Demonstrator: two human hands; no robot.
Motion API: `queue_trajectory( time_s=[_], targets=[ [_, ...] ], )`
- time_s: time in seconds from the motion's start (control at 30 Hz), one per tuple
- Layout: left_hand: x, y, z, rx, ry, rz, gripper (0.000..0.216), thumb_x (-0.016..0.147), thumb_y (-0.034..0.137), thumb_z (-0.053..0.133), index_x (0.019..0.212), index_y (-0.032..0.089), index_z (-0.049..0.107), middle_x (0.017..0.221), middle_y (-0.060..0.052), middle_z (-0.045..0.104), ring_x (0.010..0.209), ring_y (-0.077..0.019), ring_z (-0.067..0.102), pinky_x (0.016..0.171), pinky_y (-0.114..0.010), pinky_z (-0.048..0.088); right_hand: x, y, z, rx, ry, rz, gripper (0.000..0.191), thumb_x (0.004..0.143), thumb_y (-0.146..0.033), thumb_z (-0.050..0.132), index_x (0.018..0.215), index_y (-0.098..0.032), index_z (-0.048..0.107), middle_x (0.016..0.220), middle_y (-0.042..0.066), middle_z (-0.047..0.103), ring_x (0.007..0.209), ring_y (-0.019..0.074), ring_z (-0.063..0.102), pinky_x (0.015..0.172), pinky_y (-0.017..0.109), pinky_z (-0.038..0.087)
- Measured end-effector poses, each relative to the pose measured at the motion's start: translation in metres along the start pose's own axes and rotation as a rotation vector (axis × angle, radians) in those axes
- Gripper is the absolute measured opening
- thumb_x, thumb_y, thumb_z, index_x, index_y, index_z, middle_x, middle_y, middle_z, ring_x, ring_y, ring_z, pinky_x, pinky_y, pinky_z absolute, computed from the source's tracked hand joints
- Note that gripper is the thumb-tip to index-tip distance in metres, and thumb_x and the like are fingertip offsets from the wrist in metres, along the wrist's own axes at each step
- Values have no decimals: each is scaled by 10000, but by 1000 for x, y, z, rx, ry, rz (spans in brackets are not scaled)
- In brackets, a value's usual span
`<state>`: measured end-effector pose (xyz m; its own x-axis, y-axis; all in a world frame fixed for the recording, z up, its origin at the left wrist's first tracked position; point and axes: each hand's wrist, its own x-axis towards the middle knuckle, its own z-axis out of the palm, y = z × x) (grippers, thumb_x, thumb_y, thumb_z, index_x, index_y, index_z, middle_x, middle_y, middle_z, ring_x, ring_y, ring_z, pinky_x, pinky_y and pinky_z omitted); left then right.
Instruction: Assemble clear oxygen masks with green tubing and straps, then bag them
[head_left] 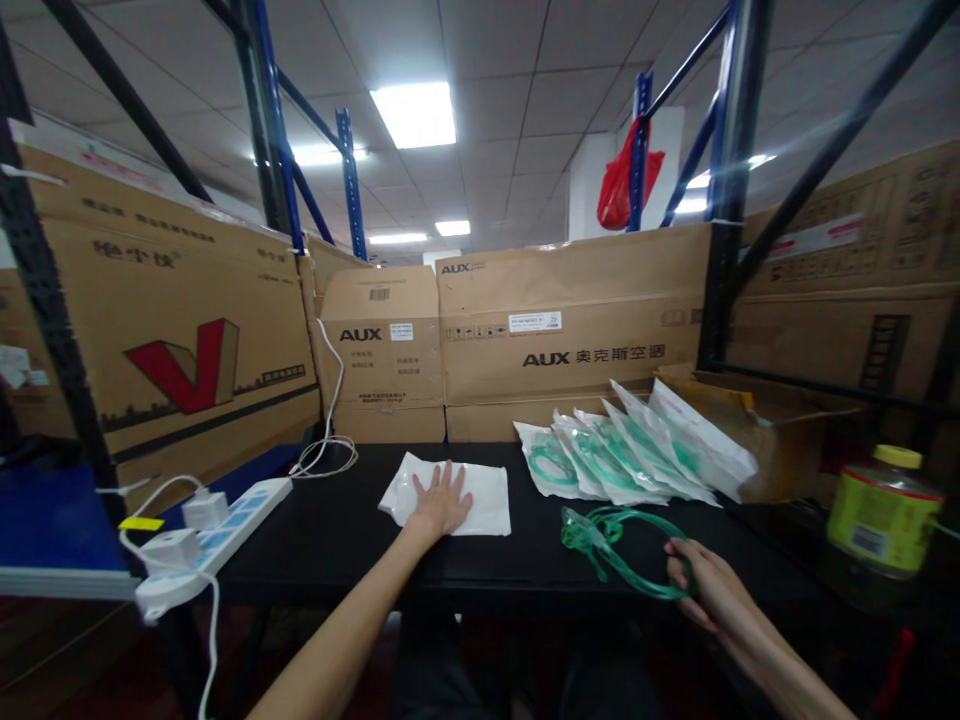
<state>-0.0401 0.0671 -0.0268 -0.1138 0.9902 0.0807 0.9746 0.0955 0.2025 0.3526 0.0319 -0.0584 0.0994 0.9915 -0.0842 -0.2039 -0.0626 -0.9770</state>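
Observation:
My left hand [442,500] lies flat with fingers spread on a white pouch [487,498], which rests on the black tabletop [330,550]. At the right, my right hand [701,580] is closed around a coil of green tubing [637,580] near the table's front edge. A clear plastic piece and bunched green tubing sit at the coil's left end. Behind it, several clear-fronted pouches [600,455] with green tubing inside lie overlapped in a row.
A white power strip [251,525] with plugs and a white cable [334,455] lies at the left. Cardboard panels [577,320] wall the back. An open carton [780,450] and a yellow-lidded jar [881,515] stand at the right, between blue and black rack posts.

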Motion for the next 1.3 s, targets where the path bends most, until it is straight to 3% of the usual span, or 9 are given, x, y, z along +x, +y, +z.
queue_trajectory(
  time_s=[0.1, 0.27, 0.4, 0.63, 0.7, 0.8, 0.93, 1.17, 1.3],
  targets=[
    [10, 11, 5, -27, -71, 90, 653, 953, 597, 281, 1543, 347, 408, 1686, -68, 223, 1547, -405, 151, 1145, -766, 44, 2, 8, -5, 25, -14, -46, 302, 760, -485, 622, 819, -220, 491, 411, -89, 473, 203, 66, 291, 287, 165, 139],
    [32, 30, 14, -36, -118, 71, 933, 838, 822, 317, 1589, 268, 324, 1688, -145, 153, 1539, -470, 72, 1090, -829, -7, -2, 12, -1, 25, -18, -92, 387, 731, -542, 661, 843, -208, 500, 420, -110, 457, 226, 46, 286, 303, 152, 135],
    [55, 38, 14, -46, -121, 107, 994, 790, 885, 357, 1575, 275, 354, 1685, -149, 173, 1538, -467, 91, 1116, -810, 30, -13, 7, 3, 70, -2, -90, 418, 679, -534, 695, 845, -205, 499, 423, -121, 444, 233, 36, 280, 311, 154, 153],
    [64, 50, -6, -38, 47, 269, 613, 969, 608, 497, 1443, 221, 519, 1595, -113, 414, 1472, -321, 357, 1224, -606, 152, -21, 3, 9, 145, 64, -43, 423, 656, -522, 698, 852, -204, 499, 412, -130, 416, 227, 35, 280, 326, 165, 158],
    [59, 48, -11, -14, 134, 191, 581, 1015, 586, 376, 1457, 232, 503, 1602, -124, 400, 1483, -320, 334, 1228, -610, 106, -23, 2, 10, 158, 50, -47, 417, 657, -511, 707, 848, -203, 499, 421, -128, 424, 231, 30, 276, 333, 167, 151],
    [55, 33, -17, 28, 223, -36, 755, 992, 656, 204, 1525, 165, 416, 1616, -234, 331, 1510, -433, 235, 1164, -733, 76, -25, 0, 11, 161, 44, -62, 403, 666, -503, 699, 848, -200, 506, 424, -126, 426, 234, 25, 273, 340, 169, 151],
    [58, 3, -15, 56, 142, -222, 1107, 783, 880, 363, 1551, 83, 371, 1609, -325, 273, 1492, -552, 164, 1101, -800, 129, -27, -3, 12, 162, 59, -56, 375, 683, -492, 681, 845, -203, 505, 418, -126, 420, 230, 31, 273, 332, 173, 155],
    [81, -15, 6, 44, -60, -177, 1197, 742, 935, 340, 1595, 97, 290, 1660, -275, 141, 1526, -495, 75, 1202, -670, 60, -28, -2, 10, 152, 62, -56, 277, 772, -438, 653, 839, -203, 521, 413, -136, 380, 238, 28, 256, 314, 170, 181],
    [102, -8, 9, 26, -74, -120, 943, 867, 797, 435, 1580, 186, 340, 1671, -211, 204, 1536, -450, 124, 1205, -666, 101, -26, -2, 7, 139, 59, -24, 275, 787, -442, 662, 846, -210, 527, 417, -138, 370, 241, 36, 257, 306, 174, 184]
  ],
)
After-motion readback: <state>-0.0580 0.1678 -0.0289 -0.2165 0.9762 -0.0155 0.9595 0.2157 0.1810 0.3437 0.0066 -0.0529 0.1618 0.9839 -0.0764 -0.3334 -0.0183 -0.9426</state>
